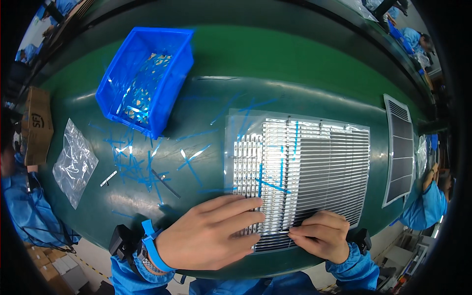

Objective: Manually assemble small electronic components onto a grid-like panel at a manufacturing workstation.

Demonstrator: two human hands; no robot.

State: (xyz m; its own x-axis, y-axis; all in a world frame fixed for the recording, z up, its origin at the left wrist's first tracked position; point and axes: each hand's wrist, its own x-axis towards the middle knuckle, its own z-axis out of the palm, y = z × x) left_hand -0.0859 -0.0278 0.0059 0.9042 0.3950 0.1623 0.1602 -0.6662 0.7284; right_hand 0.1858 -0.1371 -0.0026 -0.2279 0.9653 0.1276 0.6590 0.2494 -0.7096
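Note:
A clear-backed sheet (pixel 334 167) with dark and white stripes lies on the green table. Its left half carries rows of narrow white strips (pixel 278 167) dotted with small parts, with blue film slivers across them. My left hand (pixel 206 236) rests over the sheet's lower left, fingers stretched out and slightly apart. At the lower edge, my right hand (pixel 324 233) pinches thumb and fingertips together against the end of the strips. Whatever sits between those fingertips is too small to make out. A blue band circles my left wrist.
A blue bin (pixel 183 64) holding small shiny scraps stands at the far left. Thin blue film strips (pixel 130 164) litter the table near a clear plastic bag (pixel 73 160). A cardboard box (pixel 38 132) sits at the left edge, another dark-panelled sheet (pixel 400 152) at the right. Other people work nearby.

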